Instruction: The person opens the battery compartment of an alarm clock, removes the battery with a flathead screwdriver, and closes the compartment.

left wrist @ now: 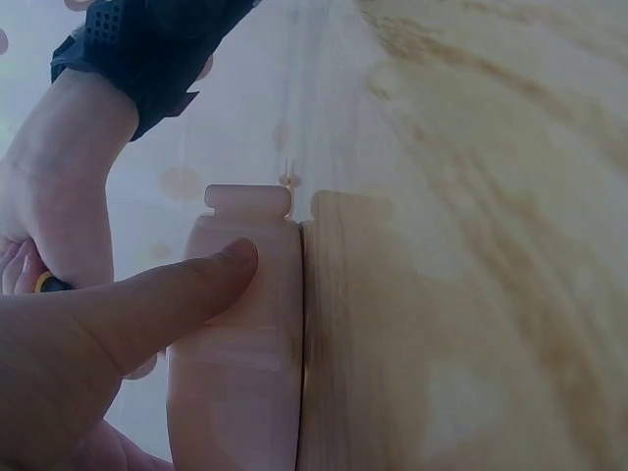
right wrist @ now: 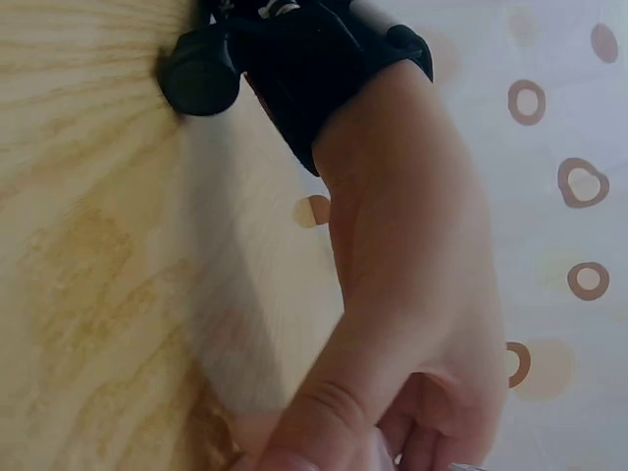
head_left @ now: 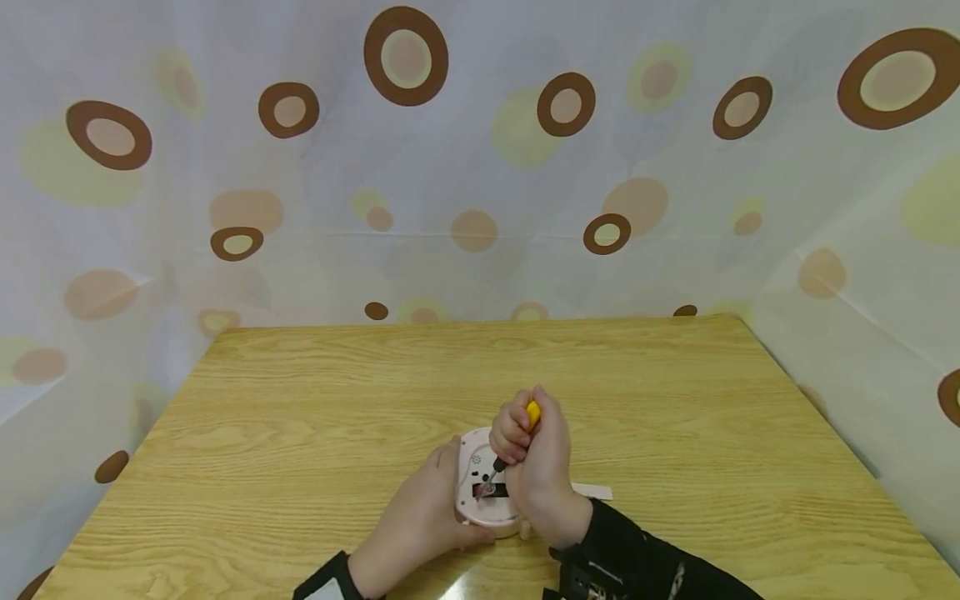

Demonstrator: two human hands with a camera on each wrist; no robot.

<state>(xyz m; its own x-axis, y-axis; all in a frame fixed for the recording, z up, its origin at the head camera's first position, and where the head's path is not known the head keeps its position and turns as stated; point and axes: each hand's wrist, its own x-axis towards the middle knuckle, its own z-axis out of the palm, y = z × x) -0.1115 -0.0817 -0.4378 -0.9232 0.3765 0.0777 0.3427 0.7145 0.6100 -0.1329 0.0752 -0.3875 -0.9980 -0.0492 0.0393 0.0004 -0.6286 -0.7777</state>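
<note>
A pale pink rounded device (head_left: 489, 510), which looks like an alarm clock, lies back side up on the table. Its back has small speaker holes and a dark battery bay (head_left: 501, 491). My left hand (head_left: 427, 504) grips it from the left, thumb along its near side; the left wrist view shows that thumb on the pink side wall (left wrist: 240, 392). In my right fist (head_left: 542, 471) is a screwdriver (head_left: 533, 413) with a yellow and black handle, pointing down to the left. Its tip meets the bay, near a small shiny piece. The fist hides the device's right part.
Partly behind the right wrist, a flat white strip (head_left: 596, 491) lies on the table. The wood-grain table (head_left: 300, 400) reaches back to a patterned curtain (head_left: 480, 167), which also stands along both sides.
</note>
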